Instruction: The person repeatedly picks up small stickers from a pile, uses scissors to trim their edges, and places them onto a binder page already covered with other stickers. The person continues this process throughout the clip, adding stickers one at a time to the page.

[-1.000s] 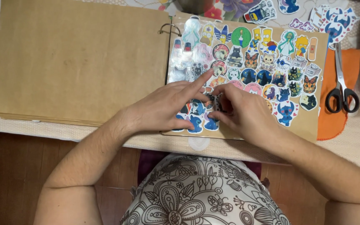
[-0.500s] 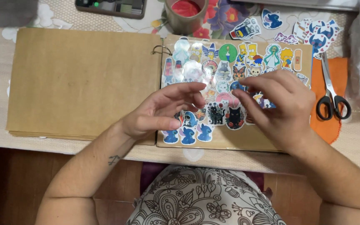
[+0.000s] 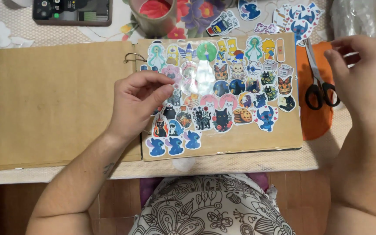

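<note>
While left hand (image 3: 136, 103) rests on sticker album (image 3: 249, 139), floral tablecloth (image 3: 188, 13) beneath.

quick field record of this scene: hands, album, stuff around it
left hand: rests on the sticker page, fingers curled, thumb and forefinger pinched; what they pinch cannot be told
right hand: raised past the page's right edge, by the scissors, holding nothing visible
album: brown, open, ring-bound; left page bare
sticker page: crowded with cartoon stickers
scissors: black handles, lying on an orange patch
cup: above the album
loose stickers: top right of the table
</note>
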